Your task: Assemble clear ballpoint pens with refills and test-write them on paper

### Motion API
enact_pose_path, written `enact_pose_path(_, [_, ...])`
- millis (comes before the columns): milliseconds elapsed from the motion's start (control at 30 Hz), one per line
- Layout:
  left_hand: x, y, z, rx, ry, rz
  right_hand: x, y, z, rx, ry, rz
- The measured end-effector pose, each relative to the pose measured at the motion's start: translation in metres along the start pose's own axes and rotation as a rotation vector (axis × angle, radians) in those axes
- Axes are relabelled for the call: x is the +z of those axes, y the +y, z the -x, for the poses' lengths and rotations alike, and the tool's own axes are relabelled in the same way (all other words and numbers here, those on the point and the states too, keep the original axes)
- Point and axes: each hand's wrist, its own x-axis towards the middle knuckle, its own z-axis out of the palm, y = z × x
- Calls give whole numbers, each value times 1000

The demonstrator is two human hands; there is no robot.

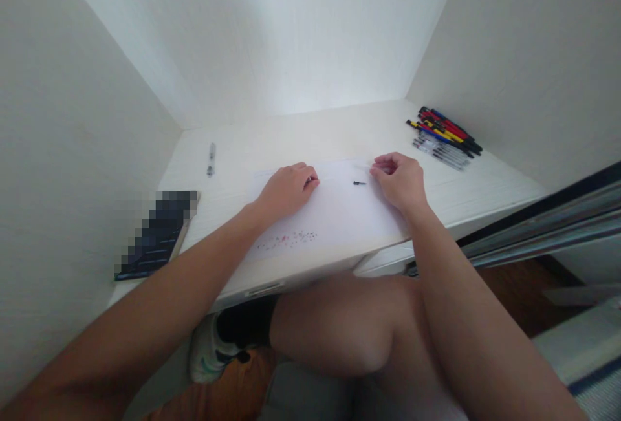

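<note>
White walled-in desk (301,130), curled fingers of both hands on paper (334,207), small black part (359,183) between.

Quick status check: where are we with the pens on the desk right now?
Looks done: one pen lies apart at the desk's far left. In hand: both fists, left hand and right hand, rest on the paper sheet beside a small dark part. Left: the pen pile.

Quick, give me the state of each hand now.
Left hand: curled, resting on the paper; any contents cannot be told.
Right hand: fingertips pinched, contents cannot be told.
</note>
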Motion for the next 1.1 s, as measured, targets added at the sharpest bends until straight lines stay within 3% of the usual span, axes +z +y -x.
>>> enact_pose_path(167, [2,-2,-2,26,29,38,2,-7,2,-43,-69,134])
enact_pose_path(267, [3,-3,-3,43,44,71,3,-11,2,-33,-41,150])
enact_pose_path(400, [4,0,-2,71,86,184,1,-25,7,-163,22,70])
enact_pose_path(500, [4,3,-2,82,141,300,3,-38,16,-221,-86,-68])
enact_pose_path(633, [5,6,-3,98,185,375,10,-45,25,-93,-295,-250])
enact_pose_path(767, [4,9,-2,165,233,388,16,-47,29,53,-393,-449])
enact_pose_path(867, [2,13,0,179,232,410,20,-51,32,163,-433,-589])
enact_pose_path(1100, [5,7,-4,-18,244,573,22,-59,33,425,-385,-851])
